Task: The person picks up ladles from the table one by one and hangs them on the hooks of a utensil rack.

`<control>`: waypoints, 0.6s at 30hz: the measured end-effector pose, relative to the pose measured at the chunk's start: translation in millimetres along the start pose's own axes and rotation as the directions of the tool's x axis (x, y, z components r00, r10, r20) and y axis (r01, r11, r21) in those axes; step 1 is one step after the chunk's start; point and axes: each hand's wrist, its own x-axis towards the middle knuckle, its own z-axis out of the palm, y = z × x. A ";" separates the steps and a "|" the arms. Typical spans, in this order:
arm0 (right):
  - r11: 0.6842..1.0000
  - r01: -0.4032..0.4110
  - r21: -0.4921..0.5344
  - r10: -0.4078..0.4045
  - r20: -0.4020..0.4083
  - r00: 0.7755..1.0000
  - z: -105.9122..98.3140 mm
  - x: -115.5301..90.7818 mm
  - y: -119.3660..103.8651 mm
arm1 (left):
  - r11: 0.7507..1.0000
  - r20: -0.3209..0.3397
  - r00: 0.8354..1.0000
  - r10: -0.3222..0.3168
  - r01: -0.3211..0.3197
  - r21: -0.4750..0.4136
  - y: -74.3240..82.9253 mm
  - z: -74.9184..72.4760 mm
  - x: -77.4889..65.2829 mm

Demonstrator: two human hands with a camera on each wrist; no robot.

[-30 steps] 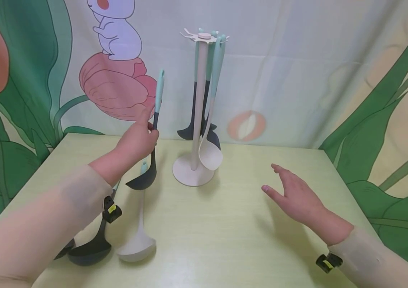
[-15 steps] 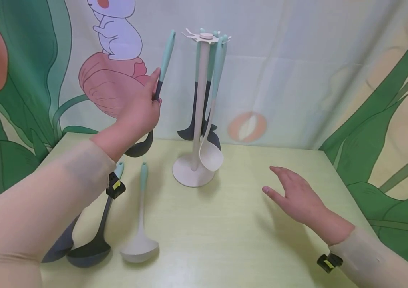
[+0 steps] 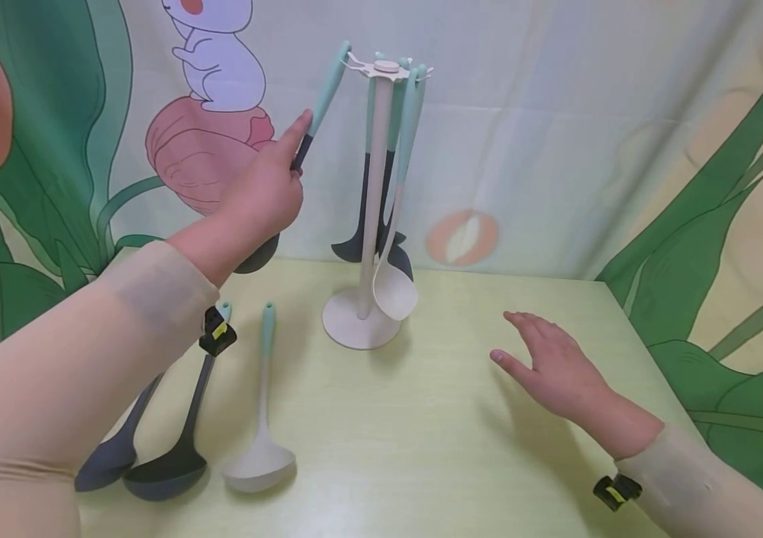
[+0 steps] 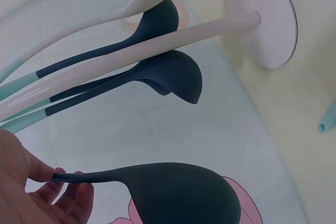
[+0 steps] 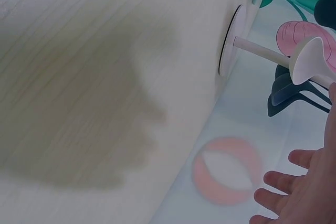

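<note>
My left hand [image 3: 267, 179] pinches the dark shaft of a ladle [image 3: 330, 86] with a teal handle, held up off the table. Its handle end meets a hook of the white utensil stand [image 3: 373, 194] in the head view; whether they touch, I cannot tell. The forearm partly hides the ladle's dark bowl, which shows fully enough in the left wrist view, with fingers and thumb on the shaft. From the stand hang a white ladle [image 3: 394, 293] and several dark utensils [image 3: 350, 249]. My right hand [image 3: 552, 366] hovers over the table's right side, fingers extended, holding nothing.
On the table's left lie a white ladle [image 3: 260, 469], a dark ladle [image 3: 167, 476] and another dark utensil [image 3: 108, 462], partly under the left forearm. A printed curtain [image 3: 542, 149] stands behind the pale table [image 3: 448, 448]. The stand's round base sits near the back edge.
My left hand has lifted the dark ladle up and to the right, and its handle now tilts toward the stand's top. My right hand has hardly moved.
</note>
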 end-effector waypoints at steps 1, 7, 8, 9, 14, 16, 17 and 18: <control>1.000 0.000 0.001 0.000 -0.002 1.000 0.2 0.0 -0.1 | 1.000 0.003 1.000 -0.008 0.008 0.004 0.6 -0.7 0.0; 1.000 -0.002 0.002 0.002 0.001 1.000 0.5 -1.1 0.2 | 0.999 0.000 1.000 -0.014 0.013 0.037 0.8 -2.6 -0.7; 1.000 -0.003 0.001 0.003 0.004 1.000 0.3 -1.3 0.4 | 0.999 -0.001 1.000 -0.007 0.007 0.049 0.5 -2.1 -1.2; 1.000 -0.004 0.000 0.004 0.007 1.000 0.1 -1.4 0.6 | 0.998 -0.003 1.000 0.000 0.000 0.064 0.0 -1.5 -1.8; 1.000 -0.006 0.000 0.006 0.007 1.000 0.4 -1.8 0.9 | 0.987 -0.027 0.998 0.052 -0.047 0.154 -3.3 3.7 -4.8; 1.000 -0.006 0.000 0.006 0.007 1.000 0.9 -1.9 1.1 | 0.983 -0.043 0.996 0.072 -0.064 0.173 -4.3 5.6 -5.5; 1.000 -0.006 0.001 0.006 0.008 1.000 1.3 -1.9 1.2 | 0.983 -0.047 0.996 0.079 -0.070 0.171 -4.7 6.5 -5.7; 1.000 -0.007 0.001 0.007 0.008 1.000 1.6 -2.0 1.3 | 0.983 -0.053 0.995 0.086 -0.076 0.170 -5.0 7.5 -5.8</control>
